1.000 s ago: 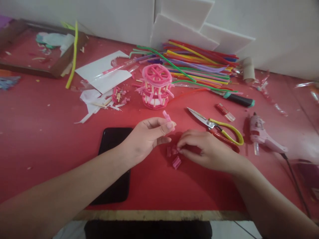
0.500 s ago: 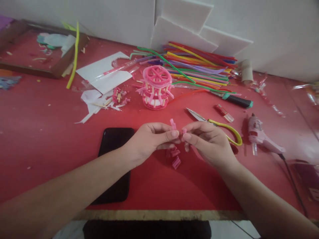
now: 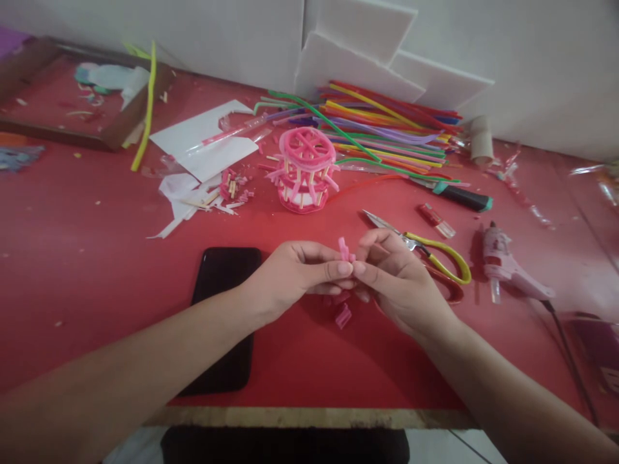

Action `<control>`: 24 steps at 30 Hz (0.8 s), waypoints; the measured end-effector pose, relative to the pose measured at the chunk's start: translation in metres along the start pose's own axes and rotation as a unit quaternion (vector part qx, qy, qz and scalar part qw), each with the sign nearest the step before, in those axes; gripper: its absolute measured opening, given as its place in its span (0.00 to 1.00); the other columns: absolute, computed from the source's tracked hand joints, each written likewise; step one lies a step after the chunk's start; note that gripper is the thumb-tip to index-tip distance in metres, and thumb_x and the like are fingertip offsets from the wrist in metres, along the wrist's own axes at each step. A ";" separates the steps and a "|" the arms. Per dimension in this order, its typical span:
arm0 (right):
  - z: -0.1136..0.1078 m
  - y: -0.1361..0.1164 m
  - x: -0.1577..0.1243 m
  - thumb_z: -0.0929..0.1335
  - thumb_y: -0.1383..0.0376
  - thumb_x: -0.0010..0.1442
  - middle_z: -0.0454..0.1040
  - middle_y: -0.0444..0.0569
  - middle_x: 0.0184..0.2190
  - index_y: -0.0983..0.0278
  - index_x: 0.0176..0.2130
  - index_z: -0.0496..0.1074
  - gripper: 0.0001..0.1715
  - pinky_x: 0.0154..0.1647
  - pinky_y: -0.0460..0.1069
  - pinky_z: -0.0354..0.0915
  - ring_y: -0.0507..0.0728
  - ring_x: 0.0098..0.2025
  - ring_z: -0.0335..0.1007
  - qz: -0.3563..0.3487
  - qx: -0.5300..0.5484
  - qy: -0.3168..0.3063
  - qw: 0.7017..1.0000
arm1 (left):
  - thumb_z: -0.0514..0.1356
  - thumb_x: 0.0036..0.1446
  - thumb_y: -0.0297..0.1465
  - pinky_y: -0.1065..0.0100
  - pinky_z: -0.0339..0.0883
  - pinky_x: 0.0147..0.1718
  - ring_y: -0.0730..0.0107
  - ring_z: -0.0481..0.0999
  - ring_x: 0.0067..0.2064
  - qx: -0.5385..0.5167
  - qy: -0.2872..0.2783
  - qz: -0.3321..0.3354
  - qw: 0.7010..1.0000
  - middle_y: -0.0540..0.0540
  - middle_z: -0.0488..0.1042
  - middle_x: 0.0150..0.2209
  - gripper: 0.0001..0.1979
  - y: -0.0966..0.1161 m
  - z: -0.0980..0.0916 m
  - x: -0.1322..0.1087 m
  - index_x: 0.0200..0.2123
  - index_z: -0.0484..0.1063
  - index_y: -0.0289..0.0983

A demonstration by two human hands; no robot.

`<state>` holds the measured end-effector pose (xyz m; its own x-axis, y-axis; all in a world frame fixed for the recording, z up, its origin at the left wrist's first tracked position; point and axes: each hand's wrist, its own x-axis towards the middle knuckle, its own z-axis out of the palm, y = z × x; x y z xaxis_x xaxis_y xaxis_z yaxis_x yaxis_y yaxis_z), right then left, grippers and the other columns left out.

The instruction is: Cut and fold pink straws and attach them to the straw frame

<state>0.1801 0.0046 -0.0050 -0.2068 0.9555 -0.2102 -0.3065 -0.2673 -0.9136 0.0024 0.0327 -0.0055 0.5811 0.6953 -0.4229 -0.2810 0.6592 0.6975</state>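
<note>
Both hands meet over the red table. My left hand (image 3: pixel 309 270) pinches a short pink piece (image 3: pixel 343 250), like a bit of pipe cleaner, whose end sticks up above the thumb. Right against it, my right hand (image 3: pixel 394 277) presses its thumb tip to the same spot, with the index finger curled above; its fingertips partly hide what lies between. Below the fingers, several short folded pink pieces (image 3: pixel 343 316) lie on the table, partly covered by the hands. Beyond them stands a round pink openwork model (image 3: pixel 307 171) with small wooden posts.
Scissors (image 3: pixel 440 258) lie close to my right hand, with a pink glue gun (image 3: pixel 507 261) and its cord further right. A black phone (image 3: pixel 225 361) lies under my left forearm. Behind are a cutter knife (image 3: pixel 464 196), pipe cleaners (image 3: pixel 387 122), white paper (image 3: pixel 207 158) and a wooden tray (image 3: pixel 101 138).
My right hand has brought its fingertips left to touch those of my left hand. The small pink piece it held is now against the left hand's piece.
</note>
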 end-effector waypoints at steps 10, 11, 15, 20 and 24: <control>-0.006 -0.004 -0.003 0.72 0.71 0.60 0.80 0.44 0.37 0.55 0.47 0.77 0.16 0.35 0.46 0.75 0.52 0.38 0.77 -0.281 -0.354 -0.005 0.892 | 0.75 0.42 0.34 0.79 0.76 0.31 0.77 0.81 0.28 -0.026 -0.002 -0.028 0.999 0.50 0.81 0.25 0.11 0.003 0.003 0.000 0.27 0.81 0.35; -0.007 -0.007 -0.003 0.72 0.70 0.61 0.80 0.45 0.36 0.56 0.47 0.77 0.15 0.35 0.47 0.75 0.53 0.37 0.77 -0.309 -0.396 -0.015 0.865 | 0.75 0.42 0.34 0.79 0.76 0.31 0.77 0.81 0.27 -0.026 -0.005 -0.030 0.999 0.50 0.81 0.25 0.11 0.003 0.003 -0.001 0.27 0.81 0.34; -0.012 -0.016 -0.002 0.72 0.63 0.61 0.81 0.49 0.37 0.58 0.50 0.76 0.16 0.38 0.49 0.76 0.55 0.36 0.78 -0.364 -0.494 -0.037 0.789 | 0.75 0.43 0.35 0.77 0.76 0.32 0.78 0.80 0.26 -0.027 -0.014 -0.031 0.999 0.51 0.80 0.25 0.12 0.003 0.004 -0.001 0.28 0.80 0.34; -0.016 -0.019 -0.001 0.73 0.66 0.61 0.80 0.47 0.38 0.58 0.52 0.74 0.20 0.41 0.47 0.76 0.54 0.37 0.79 -0.425 -0.539 -0.048 0.726 | 0.75 0.45 0.33 0.76 0.75 0.35 0.78 0.80 0.30 -0.039 -0.029 -0.026 0.998 0.51 0.80 0.27 0.10 0.000 0.003 -0.002 0.28 0.80 0.34; -0.015 -0.018 -0.002 0.74 0.66 0.60 0.81 0.49 0.38 0.61 0.54 0.73 0.22 0.42 0.47 0.77 0.54 0.38 0.79 -0.450 -0.545 -0.047 0.706 | 0.74 0.47 0.32 0.74 0.74 0.39 0.78 0.80 0.32 -0.053 -0.041 -0.025 0.997 0.51 0.80 0.27 0.08 -0.002 0.001 -0.002 0.28 0.80 0.35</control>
<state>0.1999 0.0099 0.0068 -0.4602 0.6519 0.6027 0.5336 0.7457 -0.3990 0.0030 0.0300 -0.0052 0.6560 0.6382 -0.4030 -0.3268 0.7214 0.6105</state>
